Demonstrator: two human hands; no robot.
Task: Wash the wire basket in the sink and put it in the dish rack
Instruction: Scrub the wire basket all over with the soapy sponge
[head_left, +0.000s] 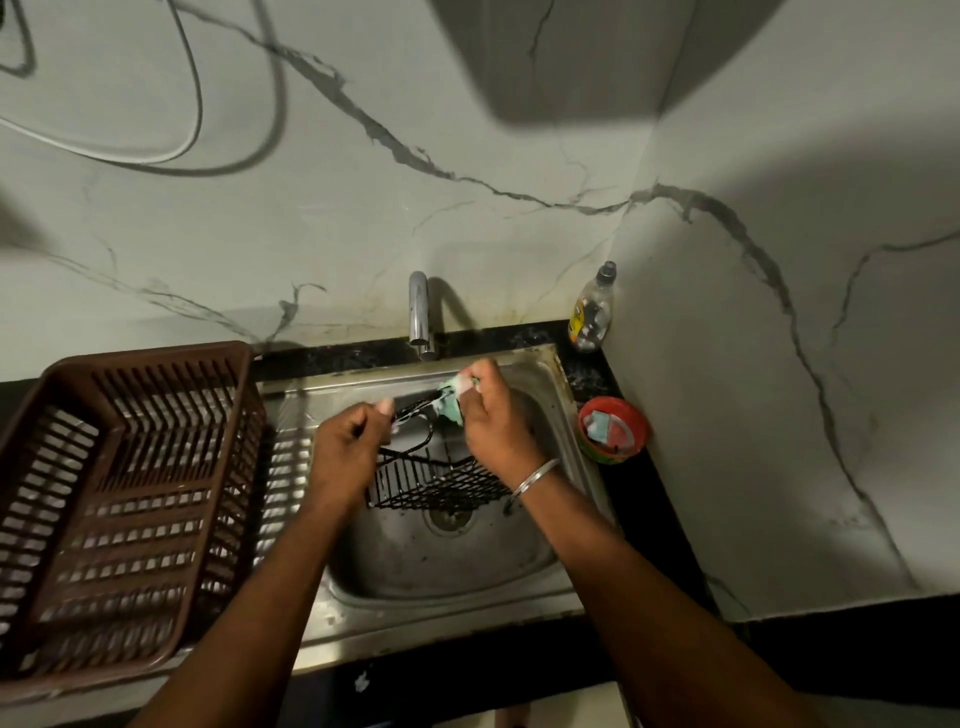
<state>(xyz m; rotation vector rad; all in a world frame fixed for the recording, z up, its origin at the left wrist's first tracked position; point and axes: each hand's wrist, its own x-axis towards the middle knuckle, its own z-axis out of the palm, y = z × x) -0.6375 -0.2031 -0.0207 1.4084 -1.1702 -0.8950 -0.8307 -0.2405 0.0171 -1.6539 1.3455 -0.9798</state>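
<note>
A black wire basket (441, 486) is held tilted over the steel sink (550, 551), above the drain. My left hand (345, 449) grips the basket's upper wire frame. My right hand (493, 421) pinches a soapy green scrub pad (451, 397) against the top wires, just below the tap (420, 312). No water stream shows. The brown plastic dish rack (119, 499) stands on the left of the sink, with nothing visible in it.
A clear dish-soap bottle (592, 309) stands in the back right corner. A red tub (613, 428) with a pad inside sits on the black counter right of the sink. Marble walls close in behind and on the right. Cables hang on the wall at upper left.
</note>
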